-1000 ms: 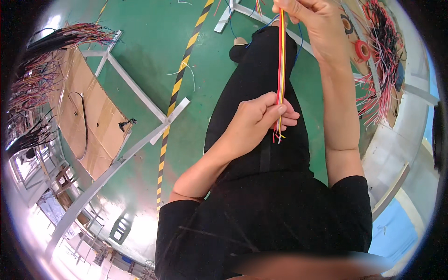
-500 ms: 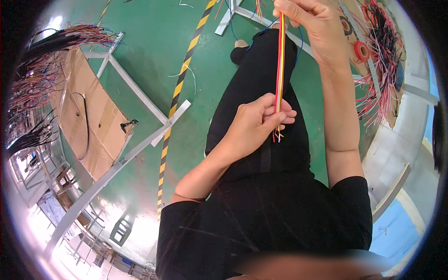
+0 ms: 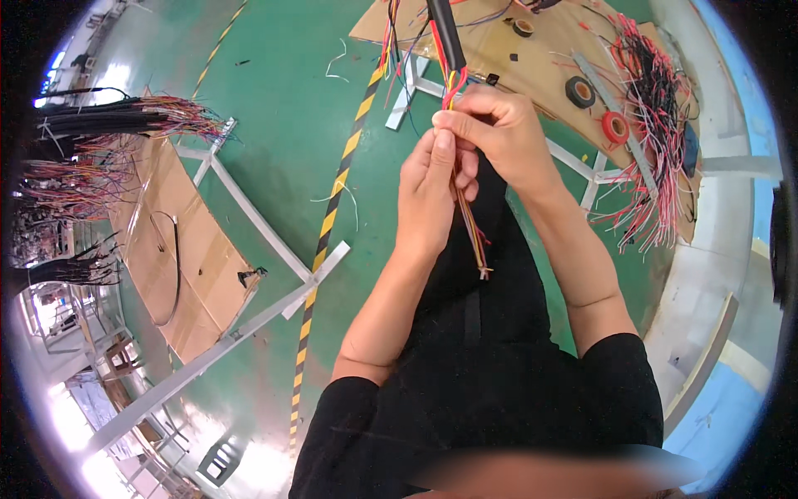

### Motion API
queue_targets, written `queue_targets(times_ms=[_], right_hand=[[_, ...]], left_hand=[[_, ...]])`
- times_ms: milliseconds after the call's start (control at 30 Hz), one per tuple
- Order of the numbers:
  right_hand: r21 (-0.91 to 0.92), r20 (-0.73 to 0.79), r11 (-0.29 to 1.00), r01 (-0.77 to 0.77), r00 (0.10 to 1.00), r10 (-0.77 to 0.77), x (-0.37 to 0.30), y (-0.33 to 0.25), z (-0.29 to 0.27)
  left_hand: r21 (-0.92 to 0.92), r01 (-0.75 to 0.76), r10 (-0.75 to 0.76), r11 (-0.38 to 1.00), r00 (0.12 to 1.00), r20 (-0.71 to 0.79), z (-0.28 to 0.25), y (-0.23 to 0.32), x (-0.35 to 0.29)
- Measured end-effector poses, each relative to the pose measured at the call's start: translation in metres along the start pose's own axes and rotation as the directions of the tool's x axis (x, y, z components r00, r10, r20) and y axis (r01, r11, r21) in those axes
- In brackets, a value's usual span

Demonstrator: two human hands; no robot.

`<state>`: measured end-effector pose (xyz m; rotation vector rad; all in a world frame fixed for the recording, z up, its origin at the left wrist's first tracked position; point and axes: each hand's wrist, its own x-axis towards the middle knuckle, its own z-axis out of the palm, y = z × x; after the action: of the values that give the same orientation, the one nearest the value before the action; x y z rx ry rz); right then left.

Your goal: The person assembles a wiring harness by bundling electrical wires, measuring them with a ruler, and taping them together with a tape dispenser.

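Observation:
A bundle of thin red, yellow and other coloured wires (image 3: pixel 475 237) comes out of a black sleeve (image 3: pixel 447 37) at the top and hangs over my lap, its cut ends splayed. My left hand (image 3: pixel 428 191) is closed around the wires, thumb pointing up. Right against it, my right hand (image 3: pixel 503 133) pinches the wires between thumb and fingers, just below the sleeve's end. A red and yellow loop of wire (image 3: pixel 454 83) bulges out above the fingertips. The part inside my hands is hidden.
Ahead, a cardboard-topped table carries a red tape roll (image 3: pixel 615 129), a black tape roll (image 3: pixel 580 91), a metal ruler (image 3: pixel 638 162) and a heap of red and white wires (image 3: pixel 636 212). On the left, black-sleeved wire bundles (image 3: pixel 108 116) lie near a cardboard-covered stand (image 3: pixel 195 270).
My hands, earlier apart along the straight wires, are now together higher up. My right hand has come down and left. The black sleeve and the table ahead now show more.

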<state>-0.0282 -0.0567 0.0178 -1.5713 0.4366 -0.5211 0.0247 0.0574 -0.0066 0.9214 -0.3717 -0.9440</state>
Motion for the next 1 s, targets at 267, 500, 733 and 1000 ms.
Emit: queue_targets(times_ms=[267, 500, 733, 1000], right_hand=[[0.092, -0.031, 0.994, 0.057, 0.998, -0.055, -0.01, 0.006, 0.006], [0.3, -0.057, 0.951, -0.074, 0.994, 0.095, -0.018, 0.0, 0.008], [0.263, 0.149, 0.957, -0.123, 0.985, 0.085, -0.022, 0.0, -0.051], [-0.956, -0.168, 0.279, -0.095, 0.954, -0.25, -0.013, 0.106, -0.24]], left_hand=[[-0.127, -0.039, 0.037, 0.991, 0.999, -0.018, -0.005, -0.008, -0.005], [-0.012, -0.166, 0.164, 0.986, 0.981, -0.102, 0.005, -0.012, -0.007], [0.219, -0.213, 0.253, 0.952, 0.952, -0.174, -0.004, -0.007, -0.001], [0.292, -0.162, 0.217, 0.943, 0.962, -0.164, -0.004, 0.003, 0.004]])
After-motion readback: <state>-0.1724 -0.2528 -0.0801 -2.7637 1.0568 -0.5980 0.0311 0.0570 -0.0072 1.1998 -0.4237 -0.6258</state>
